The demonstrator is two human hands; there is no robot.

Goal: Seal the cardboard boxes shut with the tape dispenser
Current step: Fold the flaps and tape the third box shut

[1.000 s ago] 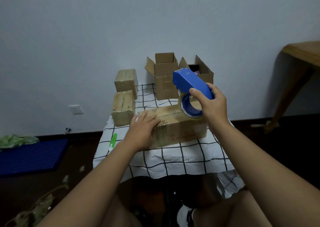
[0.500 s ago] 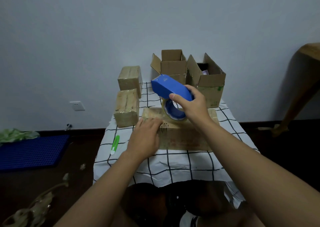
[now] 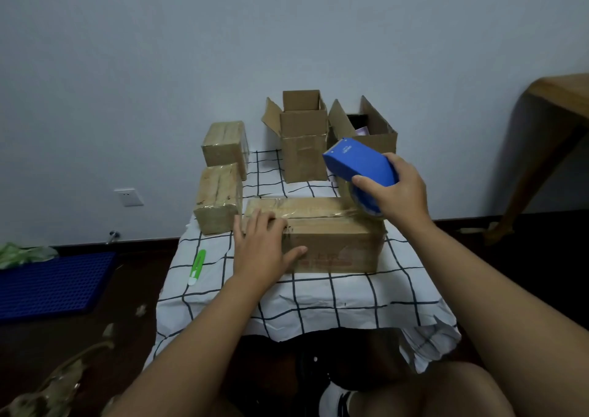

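A long cardboard box (image 3: 331,235) lies closed on the checked tablecloth (image 3: 318,302), with shiny tape along its top seam. My left hand (image 3: 264,247) presses flat on the box's left end, fingers spread. My right hand (image 3: 398,190) grips the blue tape dispenser (image 3: 360,165), whose roll touches the box's far right top corner. Two taped small boxes (image 3: 220,196) stand at the left. Two open boxes (image 3: 302,136) stand at the back, flaps up; the right open box (image 3: 376,130) is partly hidden by the dispenser.
A green utility knife (image 3: 196,267) lies on the cloth's left edge. A blue mat (image 3: 54,284) is on the floor to the left, and crumpled tape scraps lie beside it. A wooden table leg (image 3: 538,168) stands at the right. My knees are under the table's front edge.
My right hand has pulled the dispenser from the box's left-middle to its right end, laying tape along the seam. My left hand stays pressed on the box's left end.
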